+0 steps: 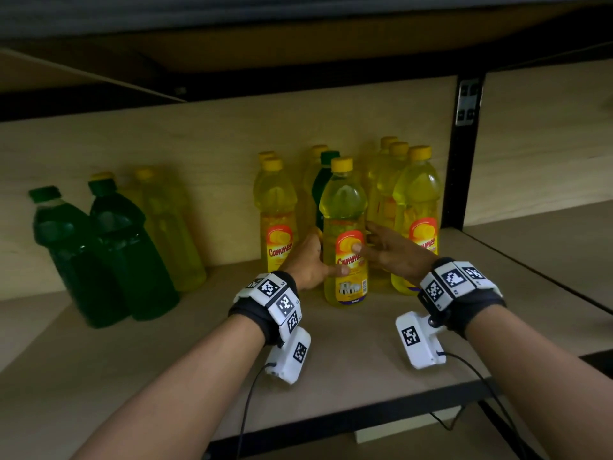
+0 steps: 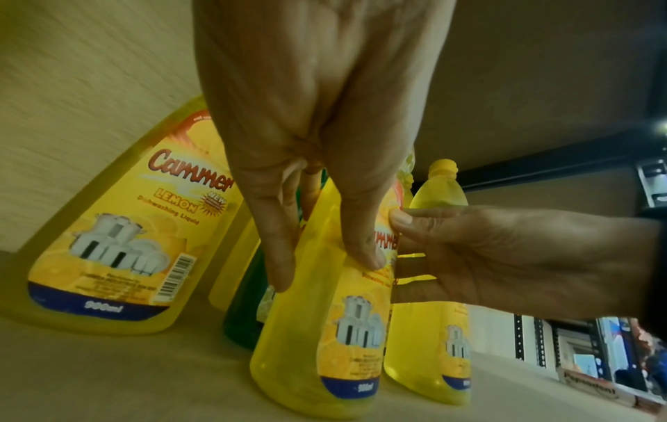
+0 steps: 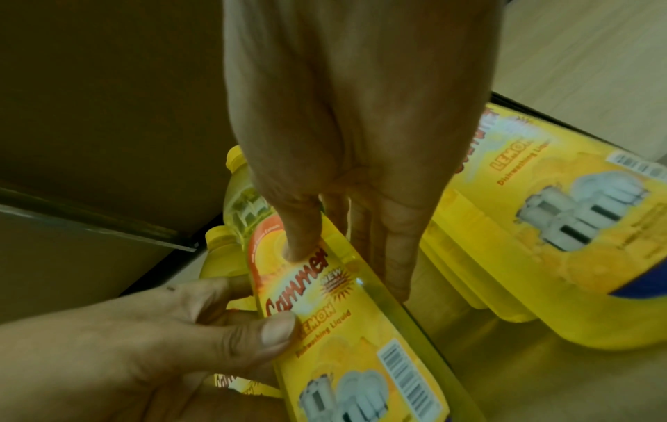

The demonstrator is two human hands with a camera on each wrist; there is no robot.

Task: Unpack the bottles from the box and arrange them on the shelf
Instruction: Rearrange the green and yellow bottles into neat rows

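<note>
Standing upright on shelf (image 1: pixel 365 353), yellow bottle (image 1: pixel 343 207), seemingly gripped between both hands (image 1: pixel 306 263).

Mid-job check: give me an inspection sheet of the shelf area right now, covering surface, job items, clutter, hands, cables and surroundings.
Surface: pale wooden shelf board, bottles standing on it.
Job's things: front yellow Cammer dish-liquid bottle upright; more yellow bottles behind and beside; two dark green bottles at left.
Clutter: nothing seen.
Hands: left hand and right hand both hold the front bottle, thumbs on its label.
Cables: black leads hang from the wrist cameras.
Surroundings: black metal upright at right; box not seen.
</note>
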